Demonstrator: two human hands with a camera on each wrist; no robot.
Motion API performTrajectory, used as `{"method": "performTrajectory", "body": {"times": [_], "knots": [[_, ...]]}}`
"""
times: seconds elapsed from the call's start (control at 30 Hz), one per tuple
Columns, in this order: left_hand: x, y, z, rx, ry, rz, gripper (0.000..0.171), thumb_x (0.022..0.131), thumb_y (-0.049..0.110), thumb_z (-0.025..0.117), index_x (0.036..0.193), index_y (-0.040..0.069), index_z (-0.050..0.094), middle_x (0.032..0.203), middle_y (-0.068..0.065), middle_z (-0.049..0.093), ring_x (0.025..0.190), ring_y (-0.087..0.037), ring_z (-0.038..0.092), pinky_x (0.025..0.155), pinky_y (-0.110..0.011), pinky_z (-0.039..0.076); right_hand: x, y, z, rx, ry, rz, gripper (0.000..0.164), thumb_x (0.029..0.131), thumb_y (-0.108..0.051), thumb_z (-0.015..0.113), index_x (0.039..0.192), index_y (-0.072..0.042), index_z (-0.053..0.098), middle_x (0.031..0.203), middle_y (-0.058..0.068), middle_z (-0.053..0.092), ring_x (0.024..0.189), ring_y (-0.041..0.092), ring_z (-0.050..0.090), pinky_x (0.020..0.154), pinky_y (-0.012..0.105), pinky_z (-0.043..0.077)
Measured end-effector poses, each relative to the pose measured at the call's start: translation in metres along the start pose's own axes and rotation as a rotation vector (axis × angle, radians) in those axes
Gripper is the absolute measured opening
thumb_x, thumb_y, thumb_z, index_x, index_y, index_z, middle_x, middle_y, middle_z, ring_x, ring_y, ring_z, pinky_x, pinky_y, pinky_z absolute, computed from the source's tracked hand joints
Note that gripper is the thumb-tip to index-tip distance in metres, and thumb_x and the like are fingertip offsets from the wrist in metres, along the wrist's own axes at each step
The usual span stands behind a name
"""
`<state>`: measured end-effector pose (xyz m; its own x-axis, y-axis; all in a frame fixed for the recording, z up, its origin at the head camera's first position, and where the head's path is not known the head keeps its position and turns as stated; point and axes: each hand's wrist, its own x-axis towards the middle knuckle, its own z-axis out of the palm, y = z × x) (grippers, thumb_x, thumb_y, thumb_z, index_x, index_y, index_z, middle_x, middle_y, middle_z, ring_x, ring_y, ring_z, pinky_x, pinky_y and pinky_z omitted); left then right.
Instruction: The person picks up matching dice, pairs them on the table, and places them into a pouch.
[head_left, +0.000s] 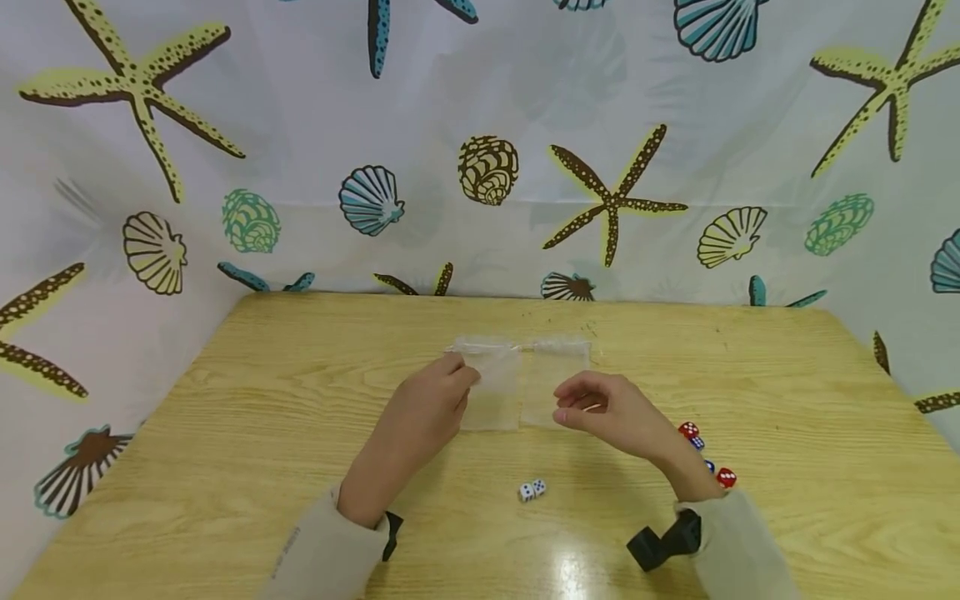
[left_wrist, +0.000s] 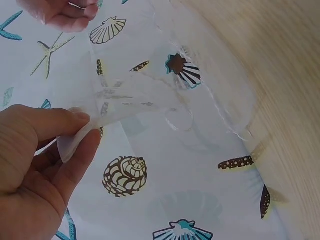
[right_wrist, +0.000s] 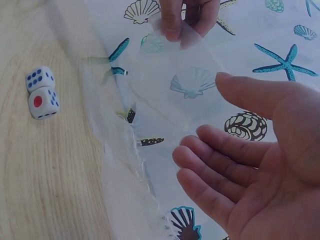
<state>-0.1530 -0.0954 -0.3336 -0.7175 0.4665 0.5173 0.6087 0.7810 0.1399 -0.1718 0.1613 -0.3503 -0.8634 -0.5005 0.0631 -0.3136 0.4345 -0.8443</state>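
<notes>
A thin see-through plastic bag (head_left: 495,404) is pinched by my left hand (head_left: 423,417). In the left wrist view the thumb and fingers grip a folded corner of the film (left_wrist: 75,142). A second see-through piece of plastic (head_left: 558,367) is beside it on the right; whether the two are joined I cannot tell. My right hand (head_left: 618,417) is over that piece's lower right part, its fingers loosely bent with a gap to the thumb and nothing held. The right wrist view shows the same relaxed hand (right_wrist: 260,160) near the film.
Two white dice (head_left: 532,490) lie side by side on the wooden table (head_left: 300,400), nearer me than the plastic. Several red and blue dice (head_left: 725,477) lie beside my right wrist, partly hidden by it. A shell-and-starfish cloth (head_left: 435,108) hangs behind the table.
</notes>
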Motion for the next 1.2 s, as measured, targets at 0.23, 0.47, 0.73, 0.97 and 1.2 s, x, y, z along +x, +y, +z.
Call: {"method": "performTrajectory", "body": {"times": [0.23, 0.47, 0.73, 0.97, 1.2], "knots": [[0.000, 0.015, 0.006, 0.098, -0.007, 0.098, 0.015, 0.081, -0.006, 0.069, 0.093, 0.002, 0.069, 0.084, -0.008, 0.058, 0.071, -0.017, 0.058, 0.053, -0.021, 0.048, 0.000, 0.003, -0.003, 0.172, 0.006, 0.109, 0.042, 0.097, -0.025, 0.056, 0.125, 0.007, 0.054, 0.117, 0.025, 0.061, 0.105, 0.029, 0.063, 0.091, 0.039, 0.052], [-0.001, 0.026, 0.012, 0.192, 0.032, 0.184, 0.010, 0.080, -0.005, 0.070, 0.087, 0.002, 0.067, 0.082, -0.007, 0.056, 0.068, -0.016, 0.053, 0.048, -0.020, 0.043, 0.001, 0.011, 0.001, 0.320, 0.036, 0.179, 0.050, 0.099, -0.028, 0.050, 0.128, 0.012, 0.047, 0.115, 0.026, 0.060, 0.101, 0.023, 0.065, 0.089, 0.033, 0.053], [-0.002, 0.035, 0.017, 0.199, 0.034, 0.245, 0.011, 0.080, -0.007, 0.069, 0.086, 0.002, 0.067, 0.081, -0.005, 0.055, 0.067, -0.013, 0.052, 0.049, -0.017, 0.043, 0.002, 0.010, -0.001, 0.377, 0.049, 0.194, 0.052, 0.101, -0.028, 0.046, 0.129, 0.016, 0.045, 0.102, 0.011, 0.059, 0.090, 0.011, 0.064, 0.084, 0.026, 0.054], [-0.002, 0.042, 0.022, 0.228, 0.070, 0.306, 0.011, 0.080, -0.006, 0.070, 0.081, 0.004, 0.066, 0.077, -0.003, 0.053, 0.065, -0.012, 0.050, 0.050, -0.016, 0.043, 0.000, 0.007, 0.000, 0.375, 0.077, 0.217, 0.044, 0.100, -0.022, 0.048, 0.126, 0.013, 0.050, 0.104, 0.009, 0.062, 0.085, 0.008, 0.061, 0.080, 0.023, 0.054], [-0.002, 0.048, 0.024, 0.283, 0.085, 0.379, 0.008, 0.081, -0.001, 0.070, 0.081, 0.007, 0.067, 0.077, -0.001, 0.053, 0.065, -0.010, 0.049, 0.053, -0.015, 0.042, -0.001, 0.005, 0.004, 0.354, 0.160, 0.212, 0.038, 0.091, -0.013, 0.062, 0.120, 0.011, 0.056, 0.100, 0.010, 0.069, 0.081, 0.007, 0.065, 0.074, 0.024, 0.053]]}}
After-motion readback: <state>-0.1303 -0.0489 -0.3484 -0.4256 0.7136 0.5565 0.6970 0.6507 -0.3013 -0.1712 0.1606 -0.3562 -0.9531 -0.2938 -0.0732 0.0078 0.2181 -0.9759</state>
